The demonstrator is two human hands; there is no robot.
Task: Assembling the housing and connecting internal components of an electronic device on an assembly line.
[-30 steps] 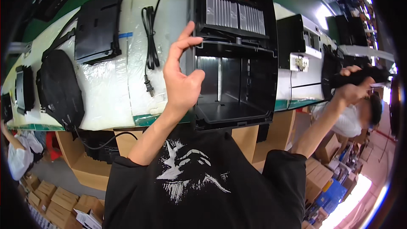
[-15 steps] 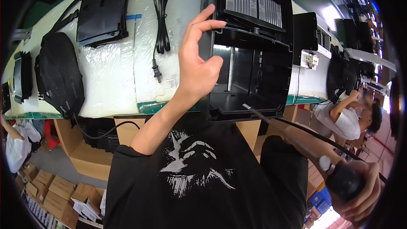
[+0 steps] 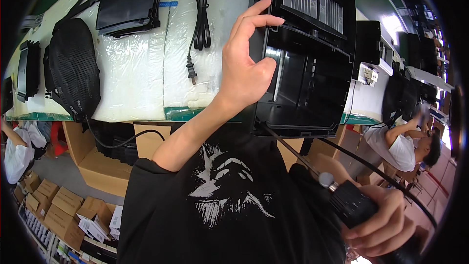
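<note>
A black plastic housing (image 3: 337, 68) stands at the bench's front edge, its open compartment facing me. A board with red wires and ribbed grey metal heat sinks (image 3: 312, 7) show in its far part. My left hand (image 3: 249, 61) holds the housing's left wall, two fingers bent over the rim and the thumb lower down. At the lower right, my right hand (image 3: 383, 220) is wrapped around a black electric screwdriver (image 3: 349, 203). Its long thin shaft slants up left, with the tip at the housing's near left corner. Whether the tip touches a screw cannot be made out.
On the film-covered bench (image 3: 132, 83) lie a coiled power cord (image 3: 201, 14), a black panel (image 3: 129, 2) and a black mesh bag (image 3: 74, 68). A black cable (image 3: 381, 173) runs past my right hand. Cardboard boxes (image 3: 58, 210) sit lower left. A person (image 3: 400, 142) works at right.
My right hand has brought the screwdriver up left, its tip now at the near left corner of the housing. The view has shifted; my left hand keeps its place on the wall.
</note>
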